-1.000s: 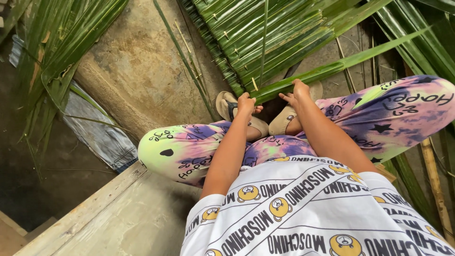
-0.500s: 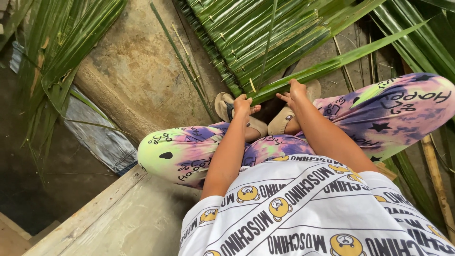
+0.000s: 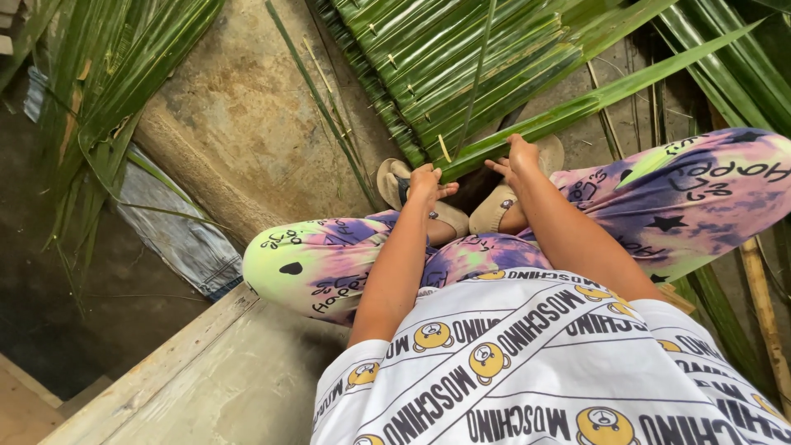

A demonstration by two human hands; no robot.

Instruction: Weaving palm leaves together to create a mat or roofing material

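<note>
I sit above a woven mat of green palm leaves (image 3: 449,58) that lies on the concrete ground. My left hand (image 3: 428,181) pinches the near end of a long folded palm leaf (image 3: 593,99), which runs up to the right. My right hand (image 3: 519,156) grips the same leaf a little further along. A thin leaf midrib (image 3: 475,74) rises straight from between my hands across the mat. Both hands hover just over my sandalled feet (image 3: 486,214).
Loose palm fronds (image 3: 99,91) hang at the left and more lie at the right (image 3: 733,66). A blue cloth (image 3: 177,235) lies by a raised concrete ridge (image 3: 194,181). A wooden plank edge (image 3: 156,371) runs beside my left knee. A bamboo stick (image 3: 762,305) lies at the right.
Almost nothing moved; my hands stay on the leaf's end and the thin midrib leans slightly further right.
</note>
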